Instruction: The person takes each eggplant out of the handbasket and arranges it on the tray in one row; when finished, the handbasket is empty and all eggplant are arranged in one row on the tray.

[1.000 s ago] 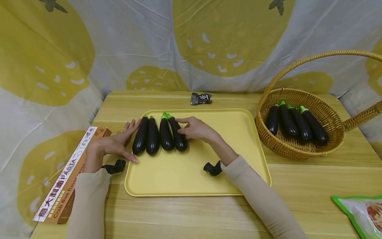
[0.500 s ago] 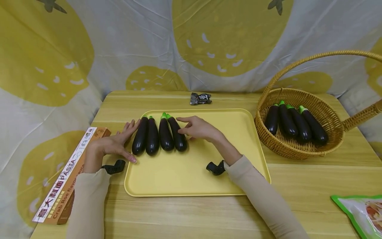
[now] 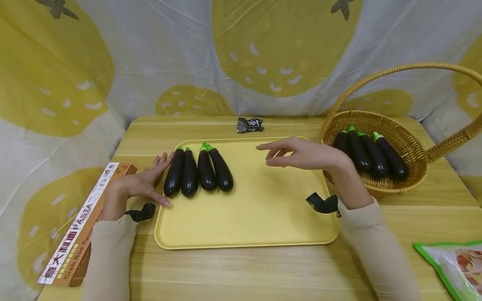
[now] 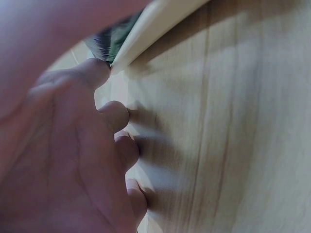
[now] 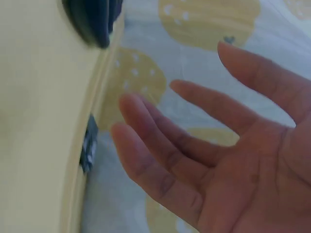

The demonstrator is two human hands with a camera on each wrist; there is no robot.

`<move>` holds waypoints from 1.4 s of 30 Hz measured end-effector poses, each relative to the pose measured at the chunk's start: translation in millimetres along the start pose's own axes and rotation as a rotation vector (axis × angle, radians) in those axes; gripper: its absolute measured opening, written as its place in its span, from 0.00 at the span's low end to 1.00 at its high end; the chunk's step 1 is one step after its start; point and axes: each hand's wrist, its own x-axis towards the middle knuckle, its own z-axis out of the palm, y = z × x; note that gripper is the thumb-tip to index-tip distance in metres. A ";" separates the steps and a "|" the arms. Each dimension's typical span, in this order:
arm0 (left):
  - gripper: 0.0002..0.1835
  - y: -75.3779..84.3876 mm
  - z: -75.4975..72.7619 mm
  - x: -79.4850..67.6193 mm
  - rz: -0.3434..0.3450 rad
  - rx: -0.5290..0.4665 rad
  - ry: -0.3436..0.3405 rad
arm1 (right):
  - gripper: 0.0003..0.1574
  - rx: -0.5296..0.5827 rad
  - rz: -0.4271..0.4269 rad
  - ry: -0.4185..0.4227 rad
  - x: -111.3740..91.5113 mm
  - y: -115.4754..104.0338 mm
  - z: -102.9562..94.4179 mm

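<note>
Eggplants (image 3: 207, 173): four, side by side on the left end of the yellow tray (image 3: 244, 213)
Left grip (image 3: 142, 184): spread wide, holding nothing, at the tray's left edge just beside the outermost eggplant; contact with it unclear
Right grip (image 3: 301, 154): loosely open, holding nothing, above the tray's right part
Basket (image 3: 416, 154): right of the tray, four more eggplants inside
Desk (image 3: 233, 274): pasta box (image 3: 80, 228) left, black packet (image 3: 250, 125) behind the tray, green-edged bag (image 3: 457, 263) at front right
</note>
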 end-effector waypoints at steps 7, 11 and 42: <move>0.82 -3.0 0.7 0.7 0.009 0.039 0.018 | 0.32 -0.077 0.092 0.060 -62.8 22.6 -30.9; 0.82 -2.8 0.7 0.3 0.011 0.032 0.019 | 0.30 -0.059 0.131 0.130 -91.6 40.1 -43.4; 0.81 -3.2 -0.5 -0.7 0.025 -0.003 0.010 | 0.48 -0.004 0.524 0.546 -105.6 133.4 -54.8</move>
